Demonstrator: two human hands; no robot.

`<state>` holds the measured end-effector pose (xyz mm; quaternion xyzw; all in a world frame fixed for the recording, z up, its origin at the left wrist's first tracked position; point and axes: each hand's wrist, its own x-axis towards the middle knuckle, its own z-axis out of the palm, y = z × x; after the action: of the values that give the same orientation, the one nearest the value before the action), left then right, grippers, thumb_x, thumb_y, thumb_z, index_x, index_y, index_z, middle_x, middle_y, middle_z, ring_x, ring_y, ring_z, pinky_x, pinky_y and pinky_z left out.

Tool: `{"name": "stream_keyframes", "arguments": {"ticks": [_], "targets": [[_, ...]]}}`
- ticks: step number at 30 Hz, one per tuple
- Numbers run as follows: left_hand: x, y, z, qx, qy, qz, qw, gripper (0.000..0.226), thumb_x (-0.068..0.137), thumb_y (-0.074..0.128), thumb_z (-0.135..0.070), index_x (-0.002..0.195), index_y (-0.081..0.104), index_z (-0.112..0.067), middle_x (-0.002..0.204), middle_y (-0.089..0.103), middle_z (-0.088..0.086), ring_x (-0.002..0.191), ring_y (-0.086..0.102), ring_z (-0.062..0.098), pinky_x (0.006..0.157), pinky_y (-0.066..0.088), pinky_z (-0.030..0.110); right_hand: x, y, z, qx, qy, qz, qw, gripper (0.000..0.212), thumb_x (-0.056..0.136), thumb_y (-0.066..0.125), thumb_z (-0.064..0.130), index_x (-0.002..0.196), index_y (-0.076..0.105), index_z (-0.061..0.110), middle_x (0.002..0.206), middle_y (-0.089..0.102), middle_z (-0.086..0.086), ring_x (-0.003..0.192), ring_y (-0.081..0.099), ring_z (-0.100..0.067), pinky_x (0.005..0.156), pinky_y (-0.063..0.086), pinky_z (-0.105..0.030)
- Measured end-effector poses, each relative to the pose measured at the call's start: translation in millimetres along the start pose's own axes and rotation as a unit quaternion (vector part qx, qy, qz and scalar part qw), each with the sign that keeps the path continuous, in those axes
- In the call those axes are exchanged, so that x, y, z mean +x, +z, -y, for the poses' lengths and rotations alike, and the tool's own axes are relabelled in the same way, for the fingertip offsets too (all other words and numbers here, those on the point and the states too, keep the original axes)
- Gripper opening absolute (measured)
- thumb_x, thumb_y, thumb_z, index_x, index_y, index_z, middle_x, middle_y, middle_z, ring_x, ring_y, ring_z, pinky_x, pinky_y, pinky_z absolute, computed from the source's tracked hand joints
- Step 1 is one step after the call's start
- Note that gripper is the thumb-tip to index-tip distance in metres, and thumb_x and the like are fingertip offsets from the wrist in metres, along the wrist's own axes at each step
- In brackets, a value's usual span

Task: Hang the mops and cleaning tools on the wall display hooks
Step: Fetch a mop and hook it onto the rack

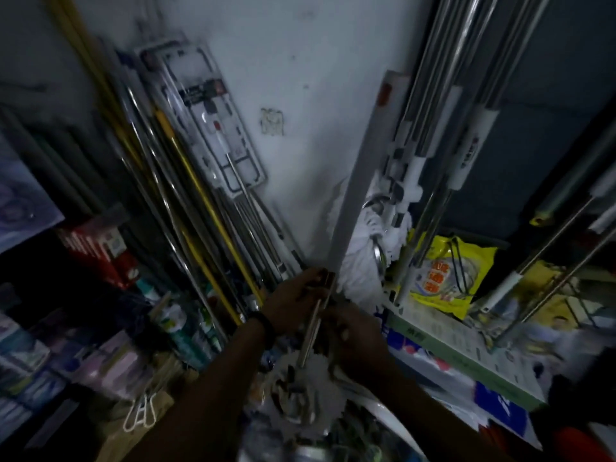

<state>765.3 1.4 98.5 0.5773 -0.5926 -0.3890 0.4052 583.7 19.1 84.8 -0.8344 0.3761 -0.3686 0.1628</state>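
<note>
A white wall [300,61] is filling the middle of the dim, blurred view. On its left a bundle of leaning poles [186,181], some yellow and some metal, is resting against it. On the right, steel mop handles [443,105] are running down in front of a dark panel, with white mop heads [366,248] bunching near their lower ends. A yellow bag [443,278] is sitting just beside those mop heads. A pale flat bar [360,181] is leaning up the wall from just above the hands; whether it is joined to the held shaft I cannot tell. The mop [313,323] is standing at the bottom centre, its thin metal shaft running down to a white toothed disc [300,391]. The left hand [293,295] is curling its fingers round the top of the shaft, and the right hand [356,331] is gripping it just below, from the other side. A dark band [266,325] is sitting on the left wrist
</note>
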Motion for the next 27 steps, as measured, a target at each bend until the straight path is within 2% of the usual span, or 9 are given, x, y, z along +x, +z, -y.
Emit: {"name": "stream_keyframes", "arguments": {"ticks": [2,3,6,8,12,15,19,22,27], "targets": [[7,-6,-13,-0.022,0.01,0.004,1.0,0.039,0.1,0.062,-0.025,0.138,0.059,-0.033,0.136,0.066,0.01,0.126,0.063,0.027,0.109,0.049,0.048,23,-32,11,0.078,0.075,-0.101,0.989,0.006,0.1,0.064,0.029,0.105,0.066,0.03,0.096,0.071,0.008,0.082,0.068,-0.005,0.067,0.054,-0.024],[10,-10,-21,-0.039,0.016,0.008,0.999,0.039,0.099,0.062,-0.025,0.138,0.061,-0.029,0.135,0.067,0.01,0.125,0.063,0.029,0.11,0.049,0.05,41,-49,19,0.11,0.094,-0.129,0.981,0.011,0.1,0.066,0.033,0.111,0.064,0.031,0.098,0.071,0.011,0.085,0.069,-0.005,0.068,0.054,-0.022],[20,-21,-61,-0.095,0.035,0.013,0.995,0.039,0.093,0.064,-0.035,0.131,0.064,-0.041,0.124,0.072,-0.001,0.118,0.067,0.025,0.103,0.054,0.05,96,-96,44,0.134,0.099,-0.142,0.976,0.039,0.097,0.074,0.031,0.133,0.059,0.024,0.107,0.071,0.009,0.094,0.07,-0.004,0.072,0.055,-0.017],[29,-28,-91,-0.084,0.053,0.014,0.995,0.035,0.099,0.062,-0.028,0.128,0.06,-0.046,0.112,0.075,-0.009,0.106,0.07,0.013,0.094,0.057,0.042,134,-126,58,0.14,0.095,-0.146,0.975,0.042,0.097,0.075,0.025,0.135,0.057,0.026,0.103,0.071,0.012,0.088,0.069,0.004,0.067,0.052,-0.008],[50,-40,-144,-0.086,0.097,0.019,0.991,0.037,0.105,0.057,-0.018,0.128,0.064,-0.046,0.104,0.074,0.006,0.085,0.064,0.013,0.073,0.054,0.034,189,-175,80,0.107,0.074,-0.187,0.974,0.039,0.099,0.073,0.022,0.136,0.059,0.022,0.087,0.069,0.014,0.075,0.065,0.014,0.061,0.044,-0.002],[64,-50,-178,-0.101,0.116,0.004,0.988,0.036,0.102,0.062,-0.017,0.115,0.069,-0.05,0.091,0.074,-0.006,0.078,0.065,0.009,0.068,0.054,0.029,213,-200,91,0.081,0.039,-0.219,0.971,0.05,0.101,0.069,0.02,0.147,0.05,0.029,0.082,0.068,0.012,0.075,0.064,0.013,0.062,0.044,-0.002],[83,-58,-223,-0.103,0.149,-0.015,0.983,0.036,0.098,0.067,-0.011,0.117,0.071,-0.041,0.095,0.078,-0.006,0.074,0.073,0.012,0.065,0.058,0.034,245,-228,106,0.121,0.013,-0.24,0.963,0.056,0.104,0.065,0.016,0.149,0.044,0.041,0.078,0.066,0.006,0.07,0.066,0.002,0.06,0.049,-0.011],[93,-63,-262,-0.103,0.179,-0.023,0.978,0.034,0.096,0.07,-0.017,0.125,0.066,-0.035,0.1,0.08,0.002,0.083,0.078,0.027,0.077,0.062,0.044,272,-249,114,0.141,-0.004,-0.25,0.958,0.06,0.104,0.063,0.014,0.155,0.042,0.039,0.072,0.062,0.005,0.063,0.062,-0.001,0.062,0.049,-0.015],[110,-62,-319,-0.106,0.219,-0.057,0.968,0.043,0.101,0.062,-0.016,0.132,0.059,-0.046,0.098,0.081,-0.004,0.081,0.079,0.018,0.072,0.064,0.034,310,-295,135,0.125,-0.041,-0.251,0.959,0.07,0.106,0.059,0.012,0.164,0.031,0.037,0.071,0.058,0.004,0.061,0.059,0.004,0.062,0.048,-0.01]]}}
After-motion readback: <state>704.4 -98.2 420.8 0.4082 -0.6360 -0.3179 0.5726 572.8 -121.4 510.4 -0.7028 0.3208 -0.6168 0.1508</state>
